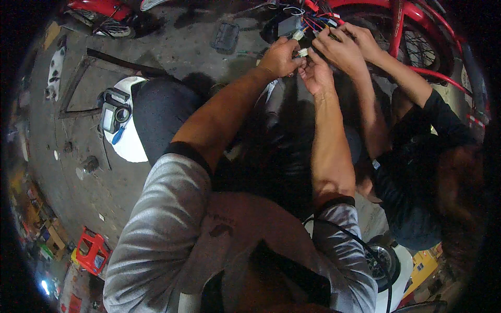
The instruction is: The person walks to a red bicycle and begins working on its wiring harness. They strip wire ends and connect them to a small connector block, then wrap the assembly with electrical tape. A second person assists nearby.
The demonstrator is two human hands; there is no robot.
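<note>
The left hand (279, 56) and right hand (315, 73) meet at the far side, fingers pinched together on a small white connector (302, 51) between them. Just beyond, a co-worker's hands (347, 44) grip the tangle of coloured wires (318, 21) on the red bike frame (402, 31). With four hands crowding one spot, a tug could likely strain a wire or pull the connector crooked. A meter (115, 112) lies on the floor at left.

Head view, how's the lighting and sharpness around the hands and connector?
Head view: even light on the left hand and right hand, white connector slightly soft; deep shadow below the forearms; co-worker's hands sharp; fisheye rim dark and bent.
</note>
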